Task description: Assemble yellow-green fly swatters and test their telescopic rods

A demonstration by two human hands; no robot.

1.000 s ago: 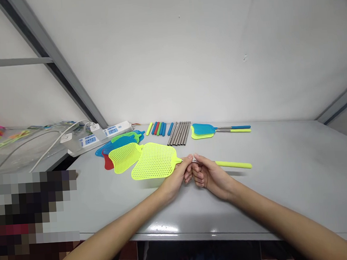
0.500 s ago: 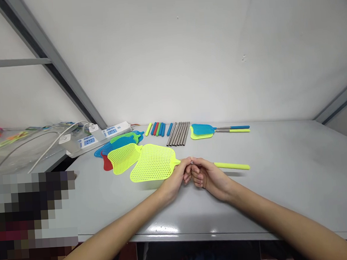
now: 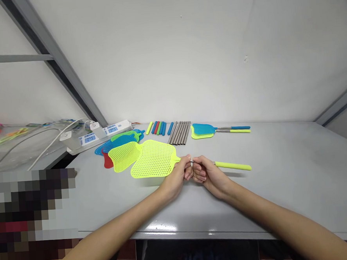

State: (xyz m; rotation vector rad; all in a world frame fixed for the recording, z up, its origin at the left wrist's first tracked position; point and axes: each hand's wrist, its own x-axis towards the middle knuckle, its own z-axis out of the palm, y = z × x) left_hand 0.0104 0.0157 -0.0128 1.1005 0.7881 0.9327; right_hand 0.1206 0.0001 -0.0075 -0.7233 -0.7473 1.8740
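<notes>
A yellow fly swatter [image 3: 154,159] is held level above the table between my two hands. My left hand [image 3: 180,174] is closed round the neck end, close to the mesh head. Just to its right, my right hand [image 3: 208,174] grips the metal rod, and the yellow handle sticks out beyond it. A short bit of bare rod shows between my hands. Behind the left hand lie loose swatter heads: a yellow one [image 3: 124,158], a red one [image 3: 107,160], and blue and green ones overlapping.
At the back lie several coloured handle grips [image 3: 159,128] and a row of metal tubes [image 3: 180,133]. Two complete swatters, the upper one blue [image 3: 203,128], lie to their right. A white power strip [image 3: 116,128] with cables stands at left on the grey table [image 3: 296,177].
My hands have drawn slightly apart along the rod, so a little more metal shows between them. The swatter head has risen slightly in view.
</notes>
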